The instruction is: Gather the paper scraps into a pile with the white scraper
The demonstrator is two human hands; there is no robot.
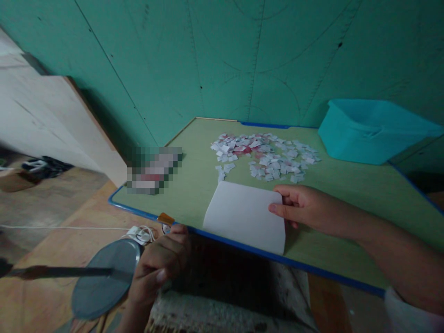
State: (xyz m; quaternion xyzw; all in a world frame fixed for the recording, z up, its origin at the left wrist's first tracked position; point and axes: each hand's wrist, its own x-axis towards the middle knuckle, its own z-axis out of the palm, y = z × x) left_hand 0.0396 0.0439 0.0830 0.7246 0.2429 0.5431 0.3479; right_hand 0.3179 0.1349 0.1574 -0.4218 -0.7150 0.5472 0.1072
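Note:
My right hand [291, 206] pinches the right edge of a blank white sheet of paper [244, 215], thumb on top and fingers beneath. The sheet lies at the front of the green-topped table [340, 194], its near side along the blue edge. My left hand [163, 259] is closed, knuckles up, just off the front edge; what is inside its fingers, if anything, is hidden. Right beyond it, an orange-brown piece [165, 218] shows at the table's rim; I cannot tell whether the hand touches it. Many small torn white paper scraps [274, 164] are heaped behind the sheet.
A turquoise plastic bin [360, 138] stands at the back right. On the left of the table lies a blurred-out flat item [154, 171]. Below are a round grey stool seat [106, 280] and a white cable [140, 235]. A green wall [225, 55] rises behind.

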